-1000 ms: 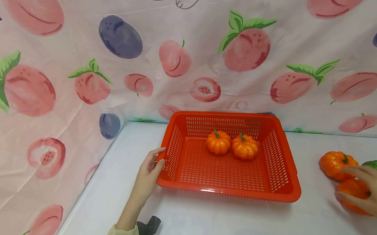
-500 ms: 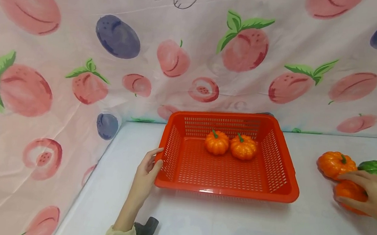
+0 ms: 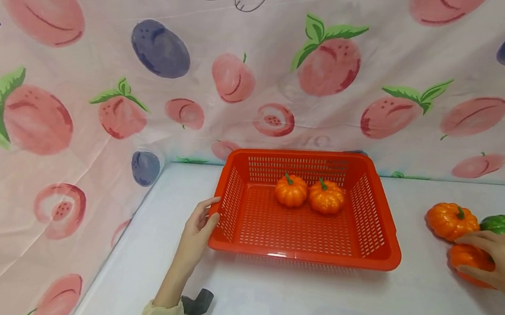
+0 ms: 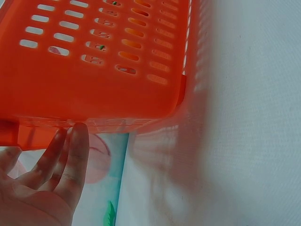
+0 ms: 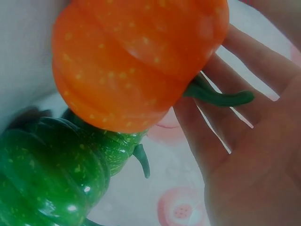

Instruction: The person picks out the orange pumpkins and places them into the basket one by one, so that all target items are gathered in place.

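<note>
A red slotted plastic basket (image 3: 298,256) holds two small orange pumpkins, the left pumpkin (image 3: 291,191) and the right pumpkin (image 3: 327,197), side by side. At its left side my left hand (image 3: 196,231) has thumb and index finger at the rim. The left wrist view shows the other fingers (image 4: 73,174) fairly straight against the outer wall. On the right, my right hand (image 3: 500,260) grips an orange pumpkin (image 3: 468,258) with thumb and fingers on opposite sides. Up close, this pumpkin (image 5: 136,61) has yellow flecks and a green stem beside the palm.
Another orange pumpkin (image 3: 451,221) lies just behind the gripped one. Two green pumpkins show close by in the right wrist view, a nearer one (image 5: 51,174) and a farther one (image 5: 115,148). A fruit-printed cloth (image 3: 261,67) hangs behind the white table (image 3: 293,303).
My right hand has moved slightly down and inward, its fingers and thumb closing around the front orange pumpkin. The left hand and the basket stay as they were.
</note>
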Demonstrator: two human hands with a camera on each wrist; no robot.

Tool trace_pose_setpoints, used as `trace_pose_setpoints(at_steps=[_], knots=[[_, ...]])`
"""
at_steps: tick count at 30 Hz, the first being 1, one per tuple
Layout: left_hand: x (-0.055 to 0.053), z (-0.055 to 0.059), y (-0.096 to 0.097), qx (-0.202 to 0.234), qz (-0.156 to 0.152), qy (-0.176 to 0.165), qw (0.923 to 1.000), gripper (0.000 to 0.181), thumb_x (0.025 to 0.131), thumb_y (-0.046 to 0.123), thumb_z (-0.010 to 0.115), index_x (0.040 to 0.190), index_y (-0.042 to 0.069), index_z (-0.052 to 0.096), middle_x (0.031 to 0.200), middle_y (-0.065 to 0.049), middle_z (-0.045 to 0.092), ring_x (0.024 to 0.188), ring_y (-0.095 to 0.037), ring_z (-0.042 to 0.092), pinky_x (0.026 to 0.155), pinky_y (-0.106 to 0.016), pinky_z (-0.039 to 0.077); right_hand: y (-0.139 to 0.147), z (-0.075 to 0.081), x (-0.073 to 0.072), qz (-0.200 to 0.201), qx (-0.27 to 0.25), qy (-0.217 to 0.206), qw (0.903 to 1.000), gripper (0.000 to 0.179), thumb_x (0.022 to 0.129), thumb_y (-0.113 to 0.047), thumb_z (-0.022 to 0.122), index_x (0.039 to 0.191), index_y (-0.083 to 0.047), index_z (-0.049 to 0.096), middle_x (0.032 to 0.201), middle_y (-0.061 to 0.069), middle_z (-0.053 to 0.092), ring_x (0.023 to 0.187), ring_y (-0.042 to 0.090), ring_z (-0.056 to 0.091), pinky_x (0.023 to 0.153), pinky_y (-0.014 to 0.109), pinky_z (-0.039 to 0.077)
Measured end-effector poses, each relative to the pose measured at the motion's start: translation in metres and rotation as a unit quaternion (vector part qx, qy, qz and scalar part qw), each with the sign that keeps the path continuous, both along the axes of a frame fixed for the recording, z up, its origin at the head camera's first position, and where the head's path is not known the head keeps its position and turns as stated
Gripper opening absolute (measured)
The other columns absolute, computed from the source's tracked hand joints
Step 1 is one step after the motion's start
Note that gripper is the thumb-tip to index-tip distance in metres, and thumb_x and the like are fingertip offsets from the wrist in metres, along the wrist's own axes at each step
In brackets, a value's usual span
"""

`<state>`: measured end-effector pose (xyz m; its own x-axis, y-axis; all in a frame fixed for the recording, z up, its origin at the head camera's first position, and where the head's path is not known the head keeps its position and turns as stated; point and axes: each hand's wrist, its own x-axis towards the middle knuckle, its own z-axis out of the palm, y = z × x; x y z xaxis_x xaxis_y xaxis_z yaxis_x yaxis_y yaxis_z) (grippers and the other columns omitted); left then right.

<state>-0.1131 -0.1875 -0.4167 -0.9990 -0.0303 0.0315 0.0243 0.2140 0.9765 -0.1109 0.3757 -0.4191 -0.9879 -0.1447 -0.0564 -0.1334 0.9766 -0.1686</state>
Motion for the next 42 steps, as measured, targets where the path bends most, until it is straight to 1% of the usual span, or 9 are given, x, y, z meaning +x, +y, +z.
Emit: trace_pose_setpoints(at_steps=[6, 12, 18, 22, 25, 31, 36, 40, 42], knots=[[0.000, 0.000, 0.000, 0.000, 0.000, -0.004, 1.0000, 0.038, 0.104, 0.017, 0.052, 0.142, 0.018, 0.050, 0.134, -0.016, 0.056, 0.116, -0.032, 0.059, 0.091, -0.032, 0.056, 0.001, -0.003, -0.001, 0.008, -0.005, 0.007, 0.9999, 0.055, 0.066, -0.017, 0.089, 0.106, 0.009, 0.063, 0.109, 0.035, 0.051, 0.100, 0.053, 0.043, 0.086, 0.073, 0.040], [-0.001, 0.000, 0.000, -0.003, 0.004, -0.005, 1.0000, 0.038, 0.104, 0.016, 0.052, 0.142, 0.018, 0.050, 0.133, -0.016, 0.056, 0.117, -0.031, 0.059, 0.093, -0.034, 0.055, 0.001, -0.003, -0.003, 0.012, -0.005, 0.010, 0.9999, 0.054, 0.065, -0.019, 0.090, 0.105, 0.009, 0.064, 0.108, 0.034, 0.053, 0.098, 0.052, 0.046, 0.086, 0.072, 0.042], [-0.001, 0.000, 0.001, -0.004, 0.006, -0.002, 1.0000, 0.038, 0.103, 0.017, 0.053, 0.142, 0.017, 0.050, 0.134, -0.016, 0.056, 0.119, -0.030, 0.058, 0.096, -0.037, 0.054, 0.003, 0.004, -0.005, 0.028, 0.002, 0.025, 0.9993, 0.053, 0.063, -0.018, 0.091, 0.101, 0.009, 0.066, 0.103, 0.033, 0.059, 0.094, 0.050, 0.052, 0.084, 0.071, 0.044], [-0.001, 0.000, 0.001, -0.003, 0.005, -0.004, 1.0000, 0.039, 0.103, 0.017, 0.053, 0.142, 0.018, 0.050, 0.135, -0.015, 0.056, 0.119, -0.030, 0.058, 0.096, -0.037, 0.054, 0.003, 0.007, -0.006, 0.032, 0.000, 0.025, 0.9992, 0.055, 0.063, -0.021, 0.091, 0.102, 0.009, 0.066, 0.105, 0.034, 0.059, 0.095, 0.051, 0.051, 0.084, 0.071, 0.043], [-0.001, 0.000, 0.001, -0.004, 0.005, -0.006, 1.0000, 0.039, 0.103, 0.018, 0.053, 0.142, 0.018, 0.049, 0.135, -0.015, 0.055, 0.120, -0.030, 0.058, 0.096, -0.037, 0.054, 0.001, 0.010, -0.007, 0.026, 0.002, 0.028, 0.9993, 0.056, 0.063, -0.023, 0.091, 0.103, 0.007, 0.067, 0.107, 0.035, 0.058, 0.097, 0.051, 0.049, 0.085, 0.072, 0.042], [0.000, -0.001, 0.000, -0.004, 0.004, -0.001, 1.0000, 0.039, 0.103, 0.018, 0.053, 0.142, 0.018, 0.050, 0.133, -0.016, 0.056, 0.118, -0.031, 0.059, 0.095, -0.036, 0.054, -0.004, 0.022, -0.008, 0.011, 0.007, 0.044, 0.9990, 0.058, 0.064, -0.025, 0.092, 0.106, 0.006, 0.067, 0.110, 0.038, 0.055, 0.099, 0.054, 0.046, 0.086, 0.073, 0.040], [0.001, -0.001, 0.000, -0.006, 0.004, 0.000, 1.0000, 0.039, 0.103, 0.019, 0.053, 0.142, 0.018, 0.050, 0.133, -0.016, 0.057, 0.117, -0.031, 0.059, 0.094, -0.034, 0.055, -0.010, 0.030, -0.007, 0.013, -0.002, 0.052, 0.9986, 0.057, 0.065, -0.024, 0.091, 0.106, 0.006, 0.067, 0.111, 0.037, 0.055, 0.100, 0.052, 0.045, 0.086, 0.072, 0.041], [0.000, -0.001, 0.000, -0.005, 0.005, -0.001, 1.0000, 0.039, 0.103, 0.020, 0.054, 0.142, 0.018, 0.050, 0.133, -0.016, 0.057, 0.118, -0.030, 0.059, 0.095, -0.036, 0.054, -0.016, 0.034, -0.007, 0.016, -0.001, 0.066, 0.9977, 0.056, 0.065, -0.023, 0.092, 0.106, 0.006, 0.068, 0.110, 0.035, 0.057, 0.098, 0.051, 0.048, 0.085, 0.070, 0.043], [0.000, 0.000, 0.001, -0.004, 0.004, -0.001, 1.0000, 0.039, 0.103, 0.020, 0.054, 0.142, 0.018, 0.050, 0.133, -0.016, 0.057, 0.118, -0.030, 0.059, 0.096, -0.037, 0.054, -0.019, 0.036, -0.007, 0.021, -0.002, 0.081, 0.9965, 0.056, 0.064, -0.022, 0.092, 0.106, 0.006, 0.068, 0.109, 0.034, 0.058, 0.097, 0.050, 0.049, 0.084, 0.070, 0.045]])
